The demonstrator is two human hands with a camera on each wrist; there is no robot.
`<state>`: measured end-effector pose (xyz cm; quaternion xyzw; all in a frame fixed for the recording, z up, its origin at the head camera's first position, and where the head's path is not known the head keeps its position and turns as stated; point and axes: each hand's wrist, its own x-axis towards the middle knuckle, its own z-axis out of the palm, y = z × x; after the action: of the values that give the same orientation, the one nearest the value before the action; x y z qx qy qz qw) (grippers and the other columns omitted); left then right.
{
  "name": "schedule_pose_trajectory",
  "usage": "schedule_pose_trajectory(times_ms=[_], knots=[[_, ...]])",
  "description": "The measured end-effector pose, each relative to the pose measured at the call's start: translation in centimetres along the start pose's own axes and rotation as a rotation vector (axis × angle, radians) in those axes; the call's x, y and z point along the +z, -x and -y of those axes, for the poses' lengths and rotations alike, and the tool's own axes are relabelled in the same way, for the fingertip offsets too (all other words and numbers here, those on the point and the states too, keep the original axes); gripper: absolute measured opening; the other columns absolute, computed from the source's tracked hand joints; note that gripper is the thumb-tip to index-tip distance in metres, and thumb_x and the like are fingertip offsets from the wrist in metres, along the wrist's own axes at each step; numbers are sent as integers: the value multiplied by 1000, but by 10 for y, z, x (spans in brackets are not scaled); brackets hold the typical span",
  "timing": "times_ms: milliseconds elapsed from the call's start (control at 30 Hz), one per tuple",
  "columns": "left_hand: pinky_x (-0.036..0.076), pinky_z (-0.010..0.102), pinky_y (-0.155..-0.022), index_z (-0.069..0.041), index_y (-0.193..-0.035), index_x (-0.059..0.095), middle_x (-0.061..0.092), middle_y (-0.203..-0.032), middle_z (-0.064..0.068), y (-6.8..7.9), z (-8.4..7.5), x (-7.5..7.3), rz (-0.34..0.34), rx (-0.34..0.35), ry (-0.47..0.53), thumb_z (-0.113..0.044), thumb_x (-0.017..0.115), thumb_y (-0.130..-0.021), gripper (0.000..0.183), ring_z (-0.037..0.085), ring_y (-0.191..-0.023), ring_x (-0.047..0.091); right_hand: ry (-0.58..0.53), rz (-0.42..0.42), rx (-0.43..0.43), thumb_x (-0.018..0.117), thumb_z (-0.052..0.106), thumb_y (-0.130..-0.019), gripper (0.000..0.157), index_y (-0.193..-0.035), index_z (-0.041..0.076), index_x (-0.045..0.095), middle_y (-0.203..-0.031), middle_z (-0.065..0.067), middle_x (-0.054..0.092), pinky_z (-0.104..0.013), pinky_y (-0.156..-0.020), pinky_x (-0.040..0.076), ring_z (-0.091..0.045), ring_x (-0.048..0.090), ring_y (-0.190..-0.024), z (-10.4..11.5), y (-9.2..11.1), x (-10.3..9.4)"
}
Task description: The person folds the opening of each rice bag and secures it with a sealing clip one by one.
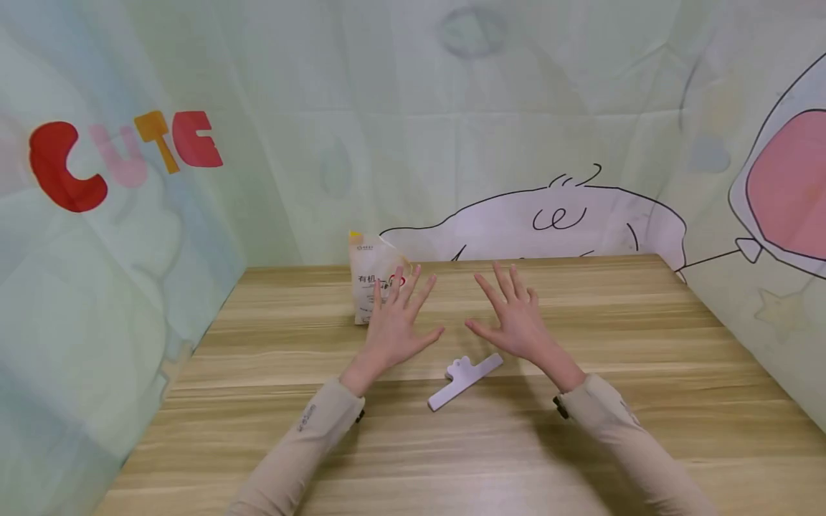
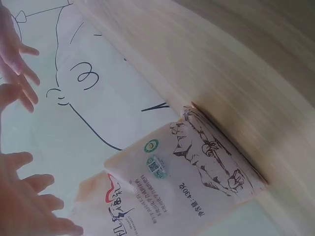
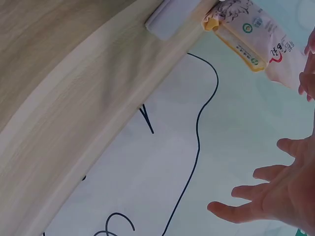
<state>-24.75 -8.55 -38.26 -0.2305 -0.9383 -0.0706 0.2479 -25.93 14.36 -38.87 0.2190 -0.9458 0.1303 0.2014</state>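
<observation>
Both hands hover over the table with fingers spread and nothing held. In the head view my left hand [image 1: 393, 333] is in front of a pale printed food bag [image 1: 368, 287] and hides part of it; the left wrist view shows the bag [image 2: 197, 182] upright, with a drawing and print on its face. My right hand [image 1: 519, 326] is to the right, above and behind a white sealing clip [image 1: 463, 381]. That clip lies flat and slanted on the table between the two forearms. Its end [image 3: 170, 19] shows at the top of the right wrist view.
The wood-grain table [image 1: 323, 459] runs back to a printed cloth backdrop [image 1: 310, 86] with cartoon drawings and letters. Cloth also hangs along the table's left and right sides. Dark straps [image 1: 560, 407] show at the sleeve cuffs.
</observation>
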Motion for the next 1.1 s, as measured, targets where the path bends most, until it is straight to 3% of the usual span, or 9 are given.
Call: schedule_pose_trajectory(times_ms=[367, 667, 1100], knots=[[17, 62, -102, -19, -138, 33, 31, -145, 6, -5, 6, -7, -122, 62, 44, -47, 62, -74, 75, 32, -135, 22, -54, -73, -33, 60, 48, -77, 75, -140, 23, 28, -149, -11, 18, -66, -88, 30, -40, 17, -134, 4, -10, 0], [16, 61, -103, -14, -134, 41, 39, -140, 8, -9, 10, -15, -167, 90, 76, -40, 64, -75, 68, 33, -133, 27, -81, -96, -52, 61, 45, -77, 74, -140, 20, 29, -147, -12, 23, -63, -88, 31, -38, 22, -133, 11, -18, -4], [20, 56, -105, -11, -124, 52, 49, -132, 10, -19, 15, -23, -213, 103, 3, -38, 63, -77, 55, 29, -128, 38, -148, -128, -52, 62, 39, -79, 69, -137, 16, 34, -145, -15, 28, -63, -85, 34, -41, 33, -126, 18, -30, -6]])
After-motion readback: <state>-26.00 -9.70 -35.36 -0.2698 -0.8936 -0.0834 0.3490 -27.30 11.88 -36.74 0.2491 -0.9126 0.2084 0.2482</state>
